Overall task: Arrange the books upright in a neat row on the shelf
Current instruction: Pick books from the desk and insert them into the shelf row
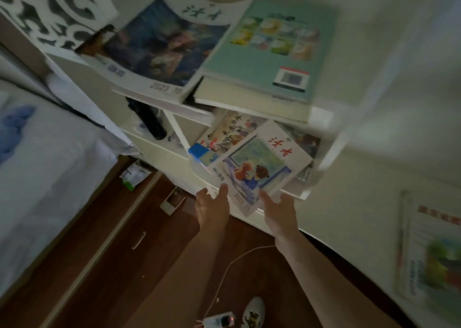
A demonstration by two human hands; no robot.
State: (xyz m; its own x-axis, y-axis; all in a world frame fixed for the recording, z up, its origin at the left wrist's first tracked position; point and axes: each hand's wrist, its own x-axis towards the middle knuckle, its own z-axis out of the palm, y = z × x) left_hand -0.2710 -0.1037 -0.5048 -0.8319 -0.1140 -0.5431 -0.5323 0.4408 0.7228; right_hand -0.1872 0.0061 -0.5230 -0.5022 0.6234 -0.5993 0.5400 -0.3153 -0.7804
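We see a white shelf (pixel 321 118): on its top lie a dark-covered magazine (pixel 159 50) and a green book (pixel 272 50); below, more magazines (pixel 259 163) lie flat.

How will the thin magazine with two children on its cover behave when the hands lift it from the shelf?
The magazine looks thin and soft-covered, so it will probably sag if lifted by one edge. Its cover seems glossy, so it may slide off the books beneath. Left hand and right hand at its near edge could support it.

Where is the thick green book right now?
In the head view, the green book lies flat on top of the white shelf, upper middle, right of the dark-covered magazine.
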